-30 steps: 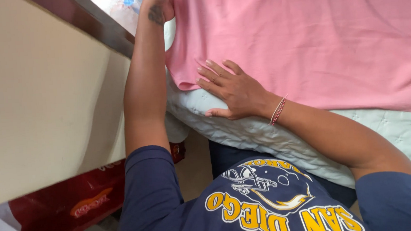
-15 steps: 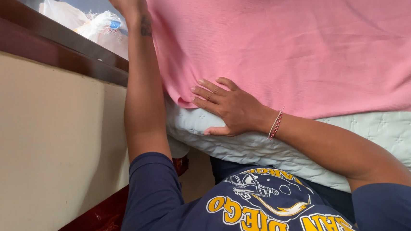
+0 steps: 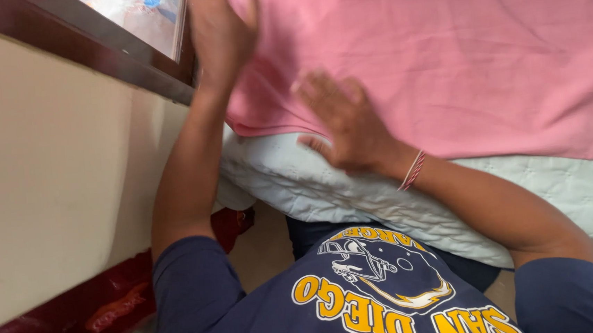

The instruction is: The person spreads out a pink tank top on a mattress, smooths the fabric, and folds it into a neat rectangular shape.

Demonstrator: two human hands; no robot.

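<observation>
A pink cloth (image 3: 456, 58) lies spread flat on a pale green quilted bed cover (image 3: 382, 202). My left hand (image 3: 221, 36) rests flat on the cloth's left edge, next to the dark wooden frame, with the fingers stretched out. My right hand (image 3: 346, 125), with a thin red band at the wrist, presses palm down on the cloth near its lower left corner, fingers spread. Neither hand holds anything. The picture is slightly blurred by motion.
A dark wooden frame (image 3: 114, 50) runs along a cream wall (image 3: 47, 184) at the left, close to the bed's edge. A dark red baseboard (image 3: 98, 312) lies below. My navy printed shirt (image 3: 361, 301) fills the bottom of the view.
My right hand has slid further onto the pink cloth, away from its corner. My left hand has come fully into view at the cloth's left edge.
</observation>
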